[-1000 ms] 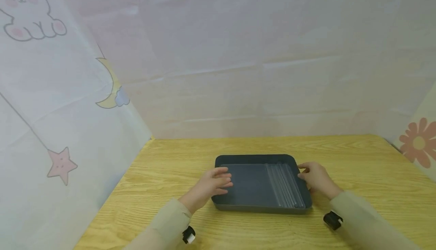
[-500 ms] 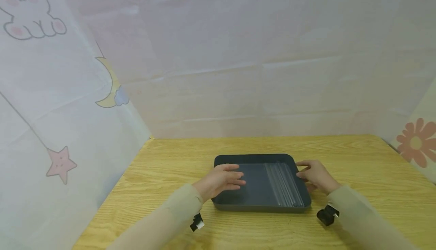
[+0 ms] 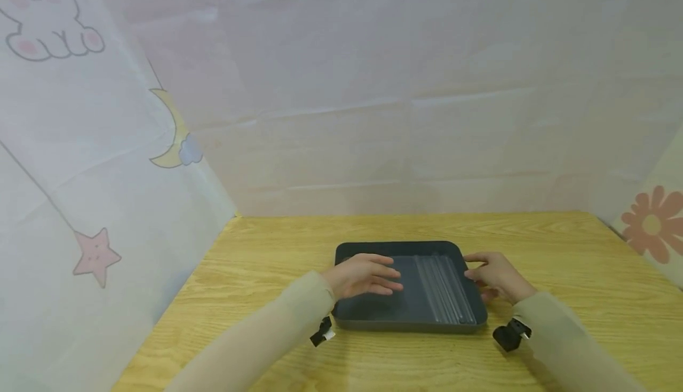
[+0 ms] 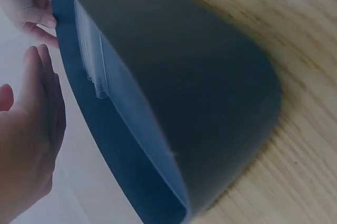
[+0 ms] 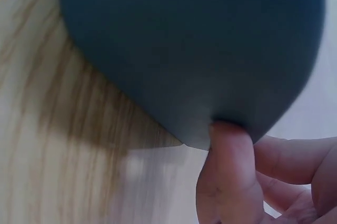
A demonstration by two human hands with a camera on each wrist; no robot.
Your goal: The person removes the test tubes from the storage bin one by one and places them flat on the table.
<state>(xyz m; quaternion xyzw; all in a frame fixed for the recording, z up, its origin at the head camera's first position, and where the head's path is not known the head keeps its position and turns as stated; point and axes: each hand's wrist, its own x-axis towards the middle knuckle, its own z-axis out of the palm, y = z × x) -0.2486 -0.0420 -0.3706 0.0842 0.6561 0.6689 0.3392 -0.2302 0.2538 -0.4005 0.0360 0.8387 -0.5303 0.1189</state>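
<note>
A dark grey-blue rectangular tray (image 3: 411,325) sits on the wooden table, with several clear tubes (image 3: 447,288) lying side by side at its right end. My left hand (image 3: 365,276) hovers over the left half of the tray, fingers extended toward the tubes, holding nothing. In the left wrist view, this hand (image 4: 31,129) appears beyond the tray's near wall, apart from the tubes. At the tray's right side, my right hand (image 3: 496,276) grips the rim. The right wrist view has a fingertip (image 5: 231,145) against the outer wall, with other fingers partly hidden around the edge.
The wooden table (image 3: 277,249) extends around the tray on all sides. Pale printed sheets (image 3: 405,113) hang behind it and at its left and right. A black wrist camera (image 3: 322,331) is under the left sleeve, another black camera (image 3: 509,335) under the right.
My left hand has moved rightward from the tray's left edge to above its floor, nearer the tubes. The right hand stays at the right rim; the tray has hardly shifted.
</note>
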